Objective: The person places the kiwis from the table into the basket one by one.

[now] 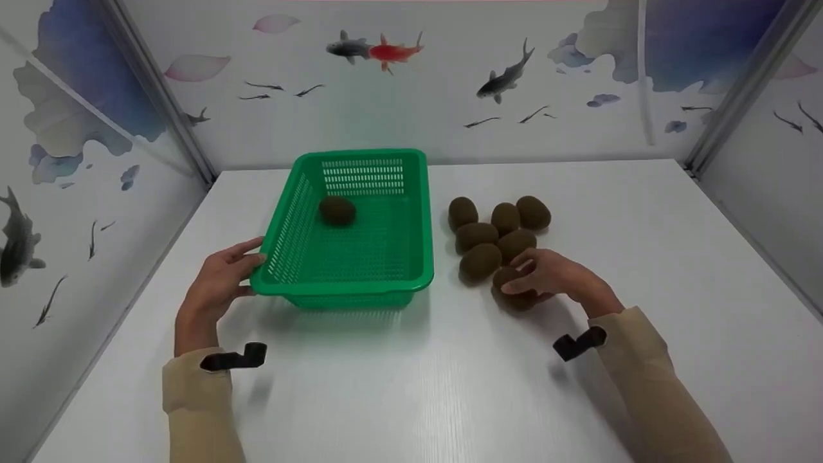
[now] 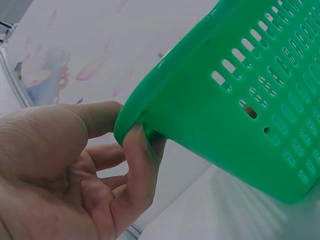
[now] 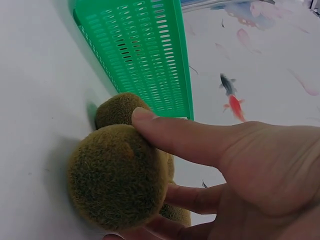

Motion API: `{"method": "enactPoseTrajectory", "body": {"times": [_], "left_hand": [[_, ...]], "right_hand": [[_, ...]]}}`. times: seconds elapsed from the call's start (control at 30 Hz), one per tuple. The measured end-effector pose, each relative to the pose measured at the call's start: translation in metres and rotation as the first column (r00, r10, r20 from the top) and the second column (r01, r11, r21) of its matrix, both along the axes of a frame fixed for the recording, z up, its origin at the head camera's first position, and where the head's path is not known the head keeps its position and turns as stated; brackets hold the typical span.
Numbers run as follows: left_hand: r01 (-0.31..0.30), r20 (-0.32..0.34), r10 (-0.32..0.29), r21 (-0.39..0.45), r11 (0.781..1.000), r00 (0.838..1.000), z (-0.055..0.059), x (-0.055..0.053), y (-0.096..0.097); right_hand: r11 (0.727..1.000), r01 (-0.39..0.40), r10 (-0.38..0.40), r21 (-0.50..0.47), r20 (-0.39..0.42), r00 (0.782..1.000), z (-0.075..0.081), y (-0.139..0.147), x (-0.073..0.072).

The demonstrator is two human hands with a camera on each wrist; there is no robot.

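Note:
A green plastic basket (image 1: 353,286) with slotted walls stands left of centre on the table, one brown kiwifruit (image 1: 337,210) lying inside it. My left hand (image 1: 215,283) is at the basket's near left corner. In the left wrist view, the fingers of that hand (image 2: 75,170) pinch the rim of the basket (image 2: 165,105). On the right, my right hand (image 1: 546,280) has thumb and fingers around the nearest kiwifruit (image 1: 511,297) of a group. The right wrist view shows this fuzzy kiwifruit (image 3: 117,177) close up, with the thumb on its upper side; the fingertips beneath are partly hidden.
Several more kiwifruits (image 1: 479,262) lie close together on the white table (image 1: 386,399), right of the basket. Behind rises a white panel (image 1: 411,116) printed with fish and petals. Side panels stand left and right. A small black camera is on each sleeve cuff.

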State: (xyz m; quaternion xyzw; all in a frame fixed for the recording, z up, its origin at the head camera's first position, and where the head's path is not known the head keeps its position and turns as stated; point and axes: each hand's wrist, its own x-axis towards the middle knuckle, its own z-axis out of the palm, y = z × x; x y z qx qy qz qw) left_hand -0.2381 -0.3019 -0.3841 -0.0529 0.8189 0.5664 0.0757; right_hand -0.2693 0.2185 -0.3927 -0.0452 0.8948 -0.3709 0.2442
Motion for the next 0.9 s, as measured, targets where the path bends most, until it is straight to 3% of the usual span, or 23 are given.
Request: {"method": "enactPoseTrajectory", "body": {"times": [0.53,0.9], "left_hand": [[-0.007,0.03,0.007,-0.01,1.0,1.0,0.0005,-0.001,0.0002],[-0.011,0.021,0.011,-0.009,1.0,1.0,0.002,-0.0023,0.0021]], "right_hand": [[0.999,-0.029,0.029,0.025,0.024,0.999,-0.0013,0.0004,-0.0015],[0.996,-0.045,0.05,-0.083,0.059,0.997,0.0044,0.0028,-0.0026]]}}
